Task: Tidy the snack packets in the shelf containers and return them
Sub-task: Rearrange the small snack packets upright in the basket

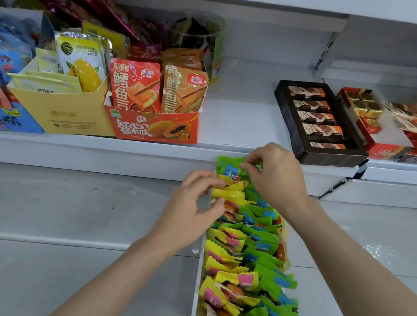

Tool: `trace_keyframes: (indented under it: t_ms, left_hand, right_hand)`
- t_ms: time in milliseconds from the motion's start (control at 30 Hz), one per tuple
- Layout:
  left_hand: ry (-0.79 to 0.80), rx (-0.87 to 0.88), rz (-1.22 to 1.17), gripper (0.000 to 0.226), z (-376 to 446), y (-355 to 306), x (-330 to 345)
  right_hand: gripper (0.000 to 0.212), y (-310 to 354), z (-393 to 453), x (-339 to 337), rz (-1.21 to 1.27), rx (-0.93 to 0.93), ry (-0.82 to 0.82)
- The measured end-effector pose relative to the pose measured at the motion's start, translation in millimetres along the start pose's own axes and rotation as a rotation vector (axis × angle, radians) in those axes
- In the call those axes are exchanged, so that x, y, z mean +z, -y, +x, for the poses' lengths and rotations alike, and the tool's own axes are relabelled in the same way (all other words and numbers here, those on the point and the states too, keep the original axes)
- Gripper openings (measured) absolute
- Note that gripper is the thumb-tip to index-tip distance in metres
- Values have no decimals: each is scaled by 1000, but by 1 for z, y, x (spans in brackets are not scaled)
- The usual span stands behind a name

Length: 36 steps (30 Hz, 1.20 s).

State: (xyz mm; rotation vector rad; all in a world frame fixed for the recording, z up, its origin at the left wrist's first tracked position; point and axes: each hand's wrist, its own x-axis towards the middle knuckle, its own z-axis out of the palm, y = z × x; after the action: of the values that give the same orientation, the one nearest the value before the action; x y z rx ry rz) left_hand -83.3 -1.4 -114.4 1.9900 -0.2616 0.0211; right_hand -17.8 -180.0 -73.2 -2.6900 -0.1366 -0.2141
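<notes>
A long narrow clear container (198,272) runs from the bottom of the view up to the shelf edge. It holds two rows of small snack packets, yellow packets (222,259) on the left and green packets (265,266) on the right. My left hand (191,212) pinches a yellow packet near the container's far end, thumb and fingers curled on it. My right hand (275,172) pinches a green packet (229,167) standing at the far end, against the shelf's front edge.
On the white shelf (240,109) stand a red papaya box (151,126) with orange pouches, a yellow box (60,111) of mango pouches and blue packets at far left. A black tray (319,123) of chocolate bars and red boxes (384,140) sit at right.
</notes>
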Motion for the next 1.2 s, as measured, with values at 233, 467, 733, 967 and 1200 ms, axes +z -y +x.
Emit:
trace_keyframes:
  t_ms: [233,467,733,967,1200]
  left_hand:
    - [37,38,96,18,-2,-1,-5]
    - [42,59,132,23,-1,-2,-5]
    - [92,-25,91,45,-2,-5,-3]
    - [145,-6,186,29,-5,-8,-5]
    - [162,-49,169,32,-7,-9,-7]
  right_hand:
    - [16,1,-4,-1,65,-33,-14]
    - [18,-7,-16,-9,66,-150,12]
    - [15,2,-7,-8,46,-112,125]
    - [8,1,-29,-4,2,-233,26]
    - [12,7,-26,-27,295,-174,81]
